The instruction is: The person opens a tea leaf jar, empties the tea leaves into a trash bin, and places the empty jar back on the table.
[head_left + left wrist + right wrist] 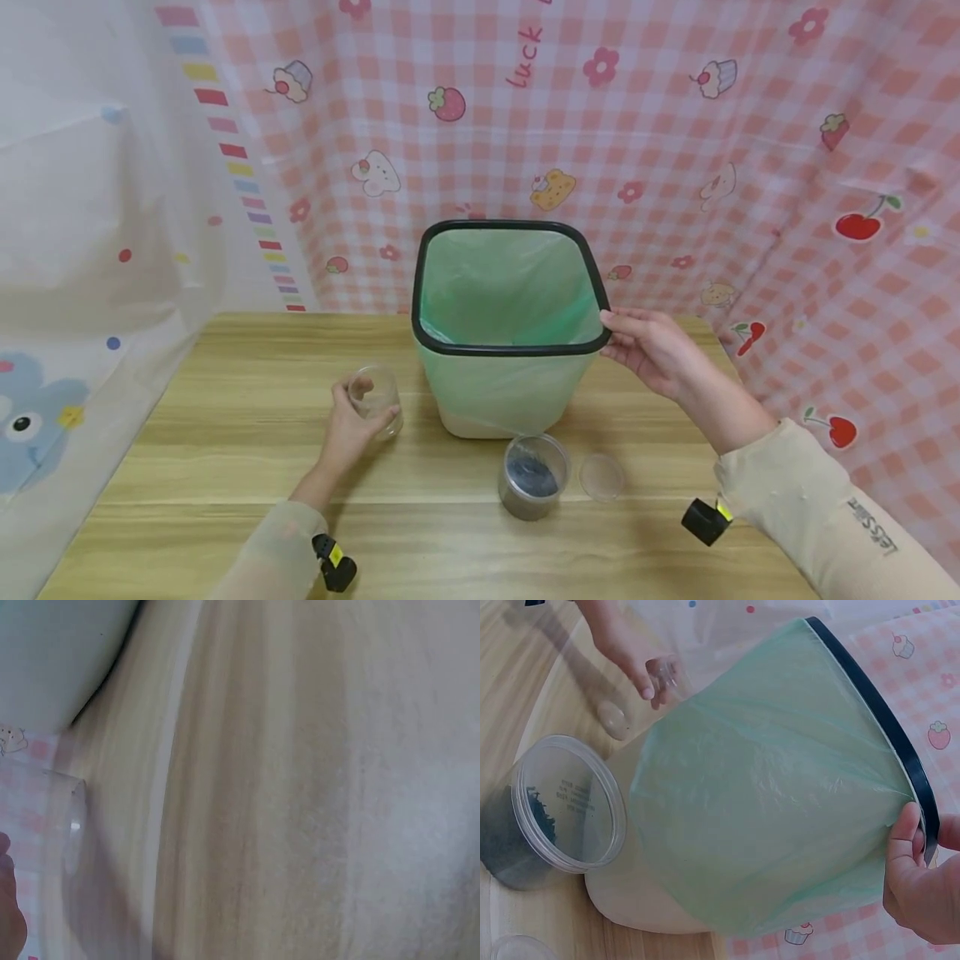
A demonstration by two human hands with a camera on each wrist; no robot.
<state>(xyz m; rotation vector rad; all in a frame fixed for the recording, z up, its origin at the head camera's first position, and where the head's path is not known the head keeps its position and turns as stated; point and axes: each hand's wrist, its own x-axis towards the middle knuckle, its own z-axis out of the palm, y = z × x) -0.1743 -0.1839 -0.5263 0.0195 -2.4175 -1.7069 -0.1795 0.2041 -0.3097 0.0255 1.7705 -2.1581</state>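
Observation:
At the middle of the table stands a white trash can [491,417] lined with a green plastic bag [765,780] under a black rim [517,350]. My right hand [651,348] pinches the right corner of that rim, thumb on one side and fingers on the other in the right wrist view. To the can's left, my left hand [356,425] grips a clear plastic cup [384,392], thumb and fingers around its side. The left wrist view catches only fingertips [9,907] and part of the cup. Nothing shows inside the cup.
In front of the can is a clear round jar [531,492] partly filled with dark, dry flakes. A clear round lid [602,477] lies right of it on the wooden table [420,542]. Checked cloth [645,150] hangs behind.

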